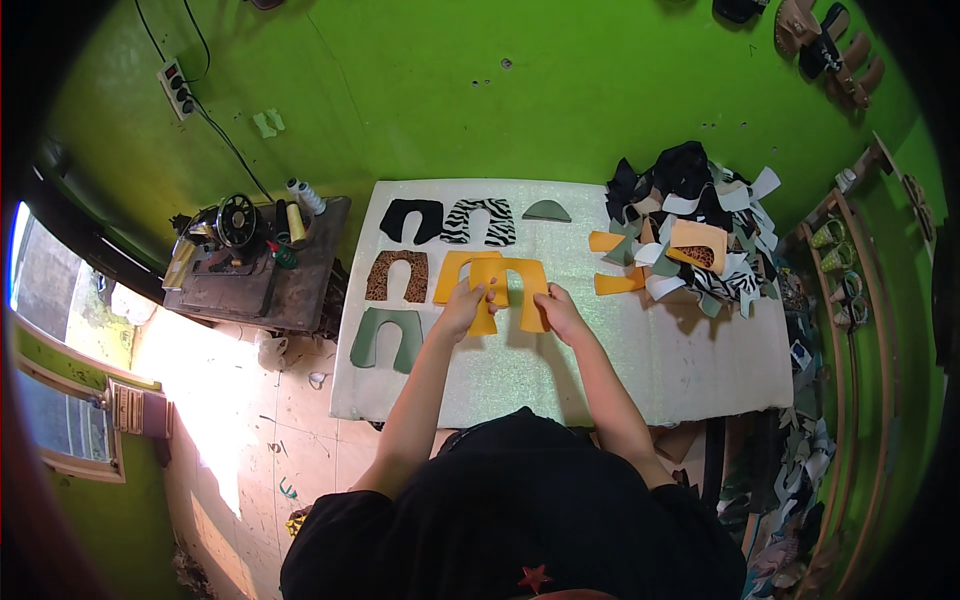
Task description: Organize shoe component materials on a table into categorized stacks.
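Between my two hands, just above the table, is a yellow U-shaped cut piece (pixel 525 278) of what looks like leather or fabric. My left hand (pixel 463 310) is closed on one leg of it, and my right hand (pixel 561 312) pinches the other leg near its end. Behind it, partly hidden, another yellow piece (pixel 449 272) lies on the table. Similar U-shaped pieces lie around it: leopard-print (pixel 383 277) to the left, green-grey (pixel 372 338) nearer me, black (pixel 399 221) and zebra-striped (pixel 481 218) farther back. A grey-green half-round piece (pixel 547 211) lies at the far side.
Mixed scraps (pixel 690 235) are heaped at the right of the pale table (pixel 640 370). To the left stands a sewing machine (pixel 235 225) on a dark stand, with thread cones (pixel 305 195). A wooden rack (pixel 850 300) and piled offcuts (pixel 800 470) flank the right side.
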Demonstrator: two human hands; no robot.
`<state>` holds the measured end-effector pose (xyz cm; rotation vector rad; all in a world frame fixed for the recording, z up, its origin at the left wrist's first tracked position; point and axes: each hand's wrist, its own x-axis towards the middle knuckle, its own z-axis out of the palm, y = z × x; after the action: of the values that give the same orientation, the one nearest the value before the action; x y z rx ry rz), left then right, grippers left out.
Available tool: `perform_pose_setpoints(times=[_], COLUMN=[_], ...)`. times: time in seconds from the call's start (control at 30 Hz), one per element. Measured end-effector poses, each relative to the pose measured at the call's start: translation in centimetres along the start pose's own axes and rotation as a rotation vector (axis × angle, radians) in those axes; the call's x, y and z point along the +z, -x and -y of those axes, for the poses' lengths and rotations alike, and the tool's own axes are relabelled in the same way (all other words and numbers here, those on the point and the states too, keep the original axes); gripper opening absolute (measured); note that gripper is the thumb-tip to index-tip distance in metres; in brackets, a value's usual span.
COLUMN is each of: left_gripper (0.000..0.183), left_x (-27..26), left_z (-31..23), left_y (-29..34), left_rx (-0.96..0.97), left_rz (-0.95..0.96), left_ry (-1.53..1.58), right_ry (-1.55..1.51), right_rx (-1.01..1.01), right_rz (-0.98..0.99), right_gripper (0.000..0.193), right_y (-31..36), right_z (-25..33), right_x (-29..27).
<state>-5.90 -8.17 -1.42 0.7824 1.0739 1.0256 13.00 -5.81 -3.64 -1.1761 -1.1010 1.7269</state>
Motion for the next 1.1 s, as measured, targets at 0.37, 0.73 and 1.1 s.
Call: perform_pose_setpoints(times=[0.37, 0.73, 1.1], left_gripper=[0.028, 0.033, 0.029], left_x=[-5.0, -10.2, -10.6], left_z=[-0.1, 4.4, 4.3], left_y=[0.4, -2.5, -5.2], left_rx=[-0.100, 0.054, 0.086], left_rz=[-0.184, -0.260, -0.399], left_ry=[-0.040, -0.282, -0.289], right_ry=[0.371, 0.534, 0.544], right_rx=[-0.205, -0.159, -0.098], right_rz=[-0.209, -0.266, -0.268], right_gripper=[0.025, 0.022, 0.023], right_y=[-2.5, -5.1, -7.7], right_z=[-5.2, -5.6, -5.5], right_x=[5.0, 6.1, 6.1])
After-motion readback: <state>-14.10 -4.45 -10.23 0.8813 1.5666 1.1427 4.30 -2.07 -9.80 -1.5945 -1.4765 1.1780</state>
